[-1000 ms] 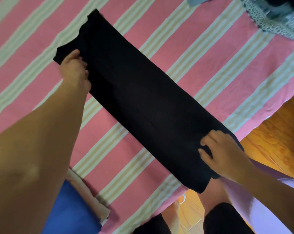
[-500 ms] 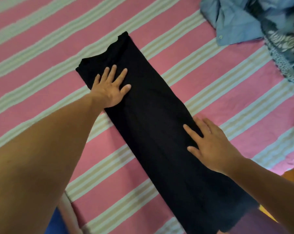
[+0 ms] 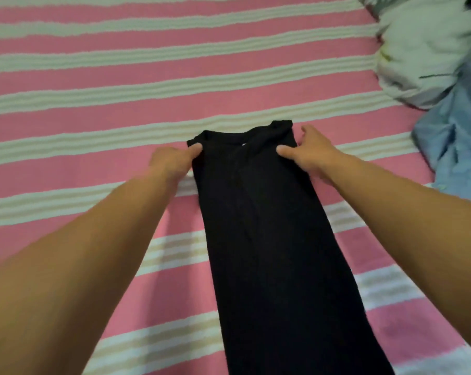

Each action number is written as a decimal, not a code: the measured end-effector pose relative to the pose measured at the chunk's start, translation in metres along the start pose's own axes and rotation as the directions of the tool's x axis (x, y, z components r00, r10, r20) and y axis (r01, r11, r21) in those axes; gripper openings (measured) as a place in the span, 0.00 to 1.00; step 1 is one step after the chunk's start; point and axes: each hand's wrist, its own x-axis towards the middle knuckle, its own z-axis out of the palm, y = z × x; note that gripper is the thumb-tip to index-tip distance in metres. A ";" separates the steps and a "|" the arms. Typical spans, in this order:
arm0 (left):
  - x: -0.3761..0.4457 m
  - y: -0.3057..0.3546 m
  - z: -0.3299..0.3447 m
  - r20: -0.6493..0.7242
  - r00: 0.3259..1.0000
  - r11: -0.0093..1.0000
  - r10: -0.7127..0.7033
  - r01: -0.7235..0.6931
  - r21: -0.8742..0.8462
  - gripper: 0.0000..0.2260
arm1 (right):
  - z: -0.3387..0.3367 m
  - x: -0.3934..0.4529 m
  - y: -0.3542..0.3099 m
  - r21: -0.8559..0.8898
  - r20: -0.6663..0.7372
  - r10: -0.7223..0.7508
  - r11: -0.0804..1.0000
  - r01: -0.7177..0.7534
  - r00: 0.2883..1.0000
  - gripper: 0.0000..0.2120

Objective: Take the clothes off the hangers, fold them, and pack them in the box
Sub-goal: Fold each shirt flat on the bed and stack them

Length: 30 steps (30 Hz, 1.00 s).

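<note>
Centrally, a black garment [image 3: 272, 234], already folded lengthwise into a narrow strip, lies flat on the pink-and-white striped bed [image 3: 93, 85], running from mid-frame down past the lower edge. Its far end, at frame centre, is held at both corners: the left hand [image 3: 175, 158] pinches the left corner with the thumb on top, and the right hand [image 3: 313, 152] grips the right corner, thumb over the cloth and fingers at its edge. Both hands are thus closed on the fabric, not spread.

Judged step: the crosswise fold. To do it well, both corners should rise together and come level toward the near end, so the side edges stay aligned and the strip does not skew; a flat press afterwards would set the crease.

Compared with half a second ago, the hands no longer lie open and flat on the strip's middle; they have gone to the far corners, and the strip now runs nearly vertically in the frame.

Outward, at upper right, lie a pale garment [image 3: 424, 44] and a light-blue shirt [image 3: 453, 136]. No box or hangers are visible.
</note>
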 end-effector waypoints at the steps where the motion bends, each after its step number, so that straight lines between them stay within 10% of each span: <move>1: 0.006 0.001 0.005 0.009 1.000 0.999 0.008 -0.007 -0.045 0.24 | 0.003 0.022 -0.005 0.075 0.023 0.023 0.997 -0.025 0.999 0.34; 12: -0.099 0.005 -0.014 0.159 0.933 0.897 0.322 -0.247 -0.366 0.09 | -0.049 -0.028 -0.007 0.445 0.165 -0.246 0.883 0.150 0.955 0.18; 18: -0.183 -0.071 -0.019 0.227 0.918 0.945 0.325 -0.321 -0.056 0.18 | -0.040 -0.122 0.091 0.146 0.192 -0.260 0.961 0.234 0.946 0.18; 22: -0.203 -0.124 -0.023 0.319 0.832 0.766 0.453 -0.547 0.337 0.22 | -0.029 -0.150 0.142 -0.042 0.322 -0.263 0.956 0.292 0.909 0.24; 25: -0.205 -0.125 -0.036 0.308 0.856 0.803 0.415 -0.504 0.318 0.15 | -0.045 -0.151 0.137 -0.051 0.378 -0.214 0.967 0.251 0.901 0.23; 30: -0.179 -0.074 -0.004 0.155 0.751 0.620 0.642 -0.627 0.471 0.15 | -0.044 -0.120 0.090 0.100 0.030 -0.081 0.992 0.078 0.996 0.06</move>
